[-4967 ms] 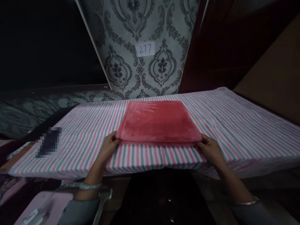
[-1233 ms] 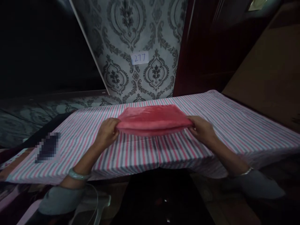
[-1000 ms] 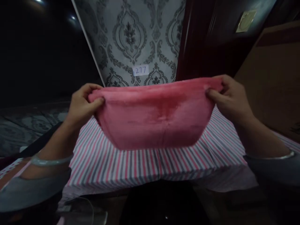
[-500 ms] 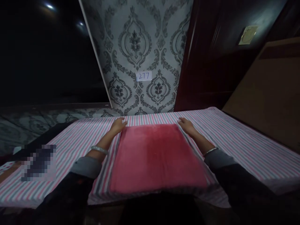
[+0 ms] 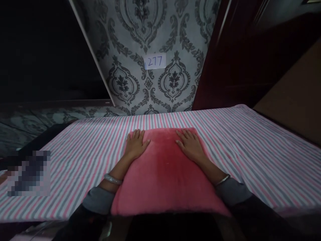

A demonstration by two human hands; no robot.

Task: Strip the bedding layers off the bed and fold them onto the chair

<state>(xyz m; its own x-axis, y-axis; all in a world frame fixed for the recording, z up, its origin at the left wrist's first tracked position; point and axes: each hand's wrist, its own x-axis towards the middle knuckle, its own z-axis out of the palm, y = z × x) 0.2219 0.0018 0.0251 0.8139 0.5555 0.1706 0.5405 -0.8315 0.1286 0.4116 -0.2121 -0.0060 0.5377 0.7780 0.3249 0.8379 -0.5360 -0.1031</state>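
A pink-red plush cloth (image 5: 165, 180), which looks like a folded towel or blanket, lies flat in front of me with its near edge at the table's front. On its far left corner rests my left hand (image 5: 135, 144), palm down with the fingers spread. My right hand (image 5: 190, 144) lies the same way on the far right corner, fingers apart. Neither hand grips anything. Under the cloth is a striped pink, grey and white table cover (image 5: 235, 147). Each wrist wears a bangle.
A large dark screen (image 5: 47, 53) stands at the back left. Patterned wallpaper behind carries a paper label (image 5: 154, 61) reading 277. A brown panel (image 5: 296, 97) stands at the right. A pixelated patch covers something at the left, with part of another person's arm beside it.
Both hands have moved from just outside the cloth's far corners inward and down onto its surface, fingers now spread flat. The camera view has tilted lower.
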